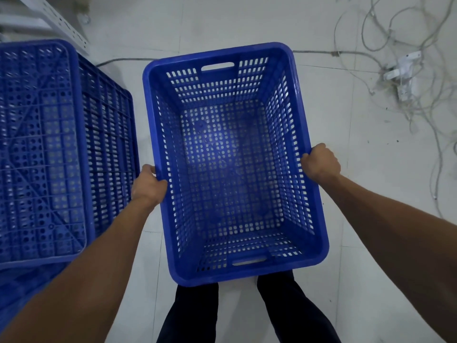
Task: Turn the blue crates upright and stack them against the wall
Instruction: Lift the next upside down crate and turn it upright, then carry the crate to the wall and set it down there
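Note:
An upright blue perforated crate (230,169) fills the middle of the view, its open top facing me and its inside empty. My left hand (148,185) grips its left long rim and my right hand (320,162) grips its right long rim. I cannot tell whether the crate is held off the floor or resting on it. At the left stands another blue crate (47,149), upside down with its ribbed bottom facing up. More blue plastic shows below it at the lower left.
The floor (371,243) is pale tile. A tangle of white cables with a power strip (405,75) lies at the upper right. A white perforated metal frame (59,23) stands at the upper left. A cable (118,61) runs along the floor behind the crates. My legs (197,315) are below the crate.

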The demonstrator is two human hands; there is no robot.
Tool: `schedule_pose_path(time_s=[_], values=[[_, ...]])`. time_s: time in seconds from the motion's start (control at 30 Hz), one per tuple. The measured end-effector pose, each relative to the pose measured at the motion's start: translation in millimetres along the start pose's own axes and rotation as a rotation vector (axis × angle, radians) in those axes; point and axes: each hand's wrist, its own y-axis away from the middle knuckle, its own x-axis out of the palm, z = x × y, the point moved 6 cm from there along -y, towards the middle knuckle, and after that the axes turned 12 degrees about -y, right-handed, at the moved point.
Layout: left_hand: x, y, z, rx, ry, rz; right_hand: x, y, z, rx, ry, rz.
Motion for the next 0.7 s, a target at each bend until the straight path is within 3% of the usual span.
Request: schedule_pose_path(time_s=[0.33,0.7], values=[[-31,73,-22,0.059,0.021,-0.026,-78,53,-16,-0.139,-0.03,-0.125],[-165,250,-61,0.111,0.052,-0.155,-245,185,17,-0.284,-0.27,-0.221]])
